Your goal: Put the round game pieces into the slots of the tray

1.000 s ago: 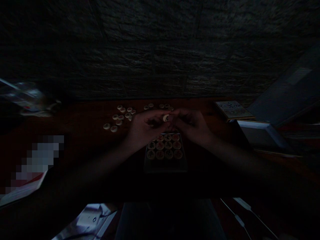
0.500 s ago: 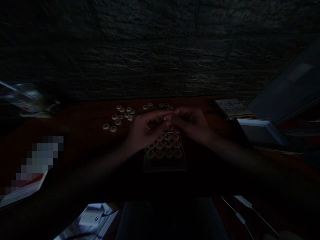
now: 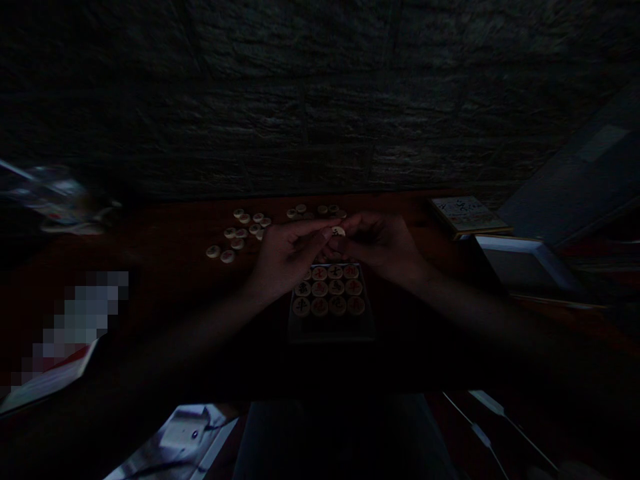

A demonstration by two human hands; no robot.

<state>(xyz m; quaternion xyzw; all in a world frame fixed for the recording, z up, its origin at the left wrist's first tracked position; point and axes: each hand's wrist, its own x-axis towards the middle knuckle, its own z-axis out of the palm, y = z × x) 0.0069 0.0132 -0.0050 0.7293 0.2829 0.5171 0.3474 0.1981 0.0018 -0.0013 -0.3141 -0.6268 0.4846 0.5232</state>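
Observation:
In dim light both hands meet above the far end of a dark tray (image 3: 331, 330) that holds rows of round pale game pieces (image 3: 328, 297) with red and dark marks. My left hand (image 3: 286, 257) and my right hand (image 3: 385, 248) pinch together around one pale round piece (image 3: 338, 231) held between their fingertips. Several loose round pieces (image 3: 240, 235) lie on the reddish-brown table (image 3: 170, 267) to the left of and behind the hands.
A dark brick wall rises behind the table. A small printed box (image 3: 467, 215) and a pale-edged flat box (image 3: 525, 267) lie at the right. Clear plastic clutter (image 3: 55, 197) sits far left, papers (image 3: 50, 373) near left, white cables (image 3: 490, 427) at the lower right.
The pale piece showed between the fingertips, was hidden half a second ago, and shows again now. Both hands have stayed over the tray's far end with only slight finger motion.

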